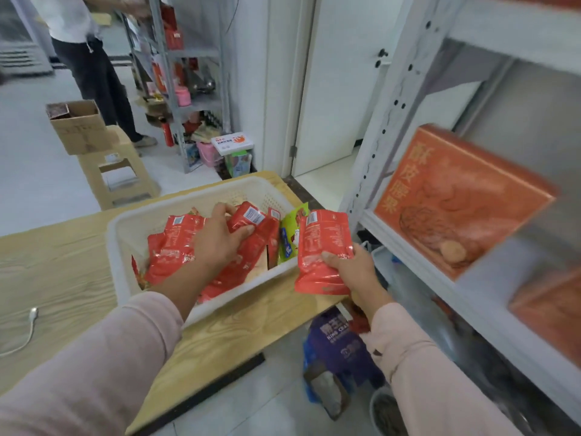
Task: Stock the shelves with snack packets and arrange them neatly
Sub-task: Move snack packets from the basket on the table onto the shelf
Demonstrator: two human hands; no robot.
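Red snack packets (176, 247) lie jumbled in a white basket (125, 228); one packet (323, 247) upright outside it.

One red packet (323, 247) in the right hand (352, 269), at least four red packets (169, 247) at the left hand (220, 237), one green packet (287, 237) between them, one white basket (125, 234), two orange boxes (456, 196) farther right.

Open air lies between the right rim of my basket (188, 196) and the upright post (390, 121) of the shelf (415, 259), and I can pass there. On the shelf a tilted orange box (456, 199) blocks the near end; a second orange box (547, 309) stands further right
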